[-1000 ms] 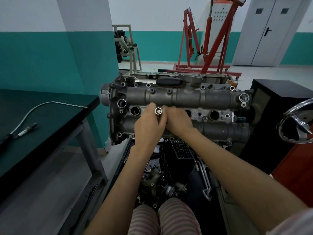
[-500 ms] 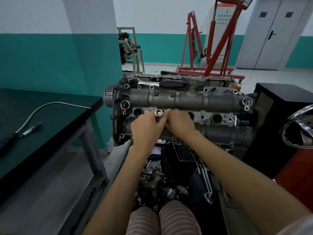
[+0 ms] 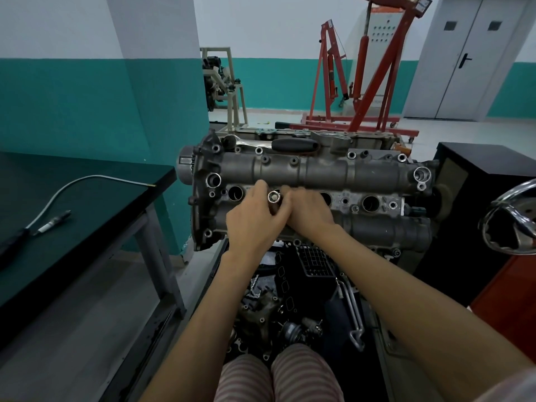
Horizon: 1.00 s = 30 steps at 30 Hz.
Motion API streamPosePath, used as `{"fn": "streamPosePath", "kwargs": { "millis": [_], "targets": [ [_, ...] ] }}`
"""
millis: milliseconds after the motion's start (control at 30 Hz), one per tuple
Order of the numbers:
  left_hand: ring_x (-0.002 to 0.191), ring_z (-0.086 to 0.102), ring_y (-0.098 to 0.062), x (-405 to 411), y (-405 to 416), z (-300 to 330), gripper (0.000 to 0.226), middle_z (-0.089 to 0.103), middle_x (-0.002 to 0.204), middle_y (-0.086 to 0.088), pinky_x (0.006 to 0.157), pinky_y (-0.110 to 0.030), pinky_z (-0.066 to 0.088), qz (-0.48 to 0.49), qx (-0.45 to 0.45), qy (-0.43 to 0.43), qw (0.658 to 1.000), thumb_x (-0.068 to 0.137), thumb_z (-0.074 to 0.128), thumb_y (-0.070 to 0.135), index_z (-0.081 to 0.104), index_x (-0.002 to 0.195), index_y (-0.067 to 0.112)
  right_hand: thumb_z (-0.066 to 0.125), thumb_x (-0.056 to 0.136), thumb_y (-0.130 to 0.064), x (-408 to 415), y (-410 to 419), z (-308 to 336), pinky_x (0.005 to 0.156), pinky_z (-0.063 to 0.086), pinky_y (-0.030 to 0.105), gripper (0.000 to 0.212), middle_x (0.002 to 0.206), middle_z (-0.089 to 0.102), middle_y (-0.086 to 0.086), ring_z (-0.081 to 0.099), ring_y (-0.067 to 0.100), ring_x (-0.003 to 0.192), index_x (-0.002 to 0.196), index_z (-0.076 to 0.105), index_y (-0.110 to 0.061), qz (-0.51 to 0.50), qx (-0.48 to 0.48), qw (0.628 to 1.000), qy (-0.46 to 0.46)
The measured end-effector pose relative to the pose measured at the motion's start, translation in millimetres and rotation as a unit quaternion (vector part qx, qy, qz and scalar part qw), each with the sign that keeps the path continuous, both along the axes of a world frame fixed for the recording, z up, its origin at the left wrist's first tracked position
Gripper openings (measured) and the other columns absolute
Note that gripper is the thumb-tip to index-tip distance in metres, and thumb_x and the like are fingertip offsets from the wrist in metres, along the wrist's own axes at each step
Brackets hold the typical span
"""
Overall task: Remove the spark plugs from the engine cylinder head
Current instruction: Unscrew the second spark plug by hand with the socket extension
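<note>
Spark plugs are what this job is after, and one spark plug [image 3: 53,221] already lies out on the dark green workbench [image 3: 121,204] to the left, beside a bent metal tube [image 3: 75,184]. The engine cylinder head [image 3: 319,175] sits in front of the seated person, its row of plug wells facing them. Both hands meet at the second well from the left: the left hand [image 3: 252,221] and the right hand [image 3: 310,213] curl their fingers round a chrome socket [image 3: 273,196] that stands out of that well, open end toward us. Whether a plug is inside it I can't tell from here. The well at far left [image 3: 235,192] looks empty, so I'd judge one plug done, this one in hand, and the wells to the right left. A ratchet handle [image 3: 293,145] rests unused on top of the head.
</note>
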<state>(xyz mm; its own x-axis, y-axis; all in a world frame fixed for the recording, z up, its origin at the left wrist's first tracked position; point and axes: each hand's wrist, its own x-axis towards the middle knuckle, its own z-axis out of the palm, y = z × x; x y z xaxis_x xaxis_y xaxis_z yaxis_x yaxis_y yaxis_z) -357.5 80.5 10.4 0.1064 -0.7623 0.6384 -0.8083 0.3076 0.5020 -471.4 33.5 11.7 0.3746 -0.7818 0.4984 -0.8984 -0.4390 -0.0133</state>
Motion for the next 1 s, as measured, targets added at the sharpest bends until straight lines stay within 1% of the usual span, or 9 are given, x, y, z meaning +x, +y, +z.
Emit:
{"fn": "streamPosePath", "kwargs": {
  "millis": [100,267,400,467,533,633,733,833,1000],
  "targets": [
    [0.060,0.053,-0.017,0,-3,-1,0.025,0.049,0.065,0.007,0.052,-0.028,0.029,0.001,-0.003,-0.001,1.000,0.092,0.045,0.038,0.048,0.080,0.017,0.045,0.091,-0.029,0,0,-2,0.052,0.027,0.032,0.023,0.092,0.062,0.013,0.059,0.034,0.078,0.098,0.043,-0.008,0.014,-0.014,1.000,-0.023],
    [0.065,0.059,-0.024,8,-8,2,0.052,0.062,0.062,-0.003,0.053,-0.028,0.028,0.051,0.022,-0.043,0.998,0.089,0.043,0.056,0.063,0.072,0.012,0.051,0.088,-0.038,-1,2,0,0.053,0.030,0.028,0.024,0.078,0.067,0.008,0.063,0.029,0.072,0.089,0.059,-0.016,0.019,-0.024,0.999,-0.031],
    [0.056,0.048,-0.010,10,-2,-1,0.038,0.052,0.063,0.006,0.049,-0.023,0.026,-0.018,0.003,0.007,1.000,0.087,0.042,0.054,0.044,0.073,0.019,0.046,0.090,-0.032,0,0,-2,0.055,0.029,0.031,0.025,0.085,0.066,0.012,0.061,0.033,0.077,0.086,0.059,-0.011,0.006,-0.024,1.000,-0.002],
    [0.057,0.046,-0.012,7,-2,-1,0.030,0.049,0.066,0.005,0.051,-0.026,0.029,-0.043,-0.014,0.010,0.999,0.089,0.042,0.044,0.038,0.074,0.019,0.047,0.090,-0.032,0,0,-3,0.056,0.028,0.031,0.024,0.093,0.063,0.012,0.060,0.033,0.080,0.093,0.051,-0.009,0.012,-0.018,1.000,-0.006],
    [0.060,0.050,-0.017,7,-6,1,0.033,0.053,0.066,0.003,0.052,-0.029,0.028,-0.006,-0.019,-0.033,0.999,0.092,0.041,0.043,0.046,0.074,0.016,0.048,0.089,-0.036,0,0,-2,0.054,0.028,0.031,0.028,0.093,0.063,0.010,0.060,0.031,0.078,0.096,0.048,-0.009,0.022,-0.014,0.999,-0.031],
    [0.066,0.059,-0.023,9,-10,8,0.049,0.062,0.065,-0.004,0.053,-0.029,0.029,0.054,0.004,-0.064,0.996,0.091,0.043,0.053,0.062,0.071,0.012,0.051,0.088,-0.043,-1,1,0,0.054,0.029,0.029,0.034,0.086,0.067,0.011,0.062,0.031,0.077,0.096,0.056,-0.010,0.014,-0.024,0.999,-0.035],
    [0.058,0.052,-0.023,11,-8,8,0.047,0.054,0.058,-0.004,0.050,-0.032,0.030,-0.020,-0.028,-0.051,0.998,0.090,0.050,0.047,0.049,0.062,0.010,0.051,0.090,-0.035,-1,1,0,0.052,0.026,0.029,0.030,0.077,0.066,0.015,0.061,0.034,0.070,0.082,0.060,-0.007,0.005,-0.028,0.999,-0.022],
    [0.059,0.040,-0.019,16,-8,5,0.032,0.042,0.064,0.001,0.053,-0.033,0.031,-0.132,-0.025,-0.014,0.991,0.091,0.053,0.028,0.036,0.070,0.012,0.049,0.089,-0.031,0,0,-2,0.053,0.026,0.030,0.025,0.083,0.064,0.014,0.060,0.033,0.072,0.089,0.053,-0.007,0.009,-0.025,1.000,-0.011],
    [0.059,0.033,-0.016,20,-15,3,0.030,0.035,0.065,0.004,0.053,-0.029,0.024,-0.151,-0.047,-0.038,0.987,0.091,0.053,0.021,0.032,0.071,0.013,0.046,0.088,-0.036,-1,0,-3,0.051,0.027,0.031,0.027,0.083,0.062,0.013,0.059,0.034,0.072,0.092,0.045,-0.008,0.016,-0.018,0.999,-0.036]
  ]
}}
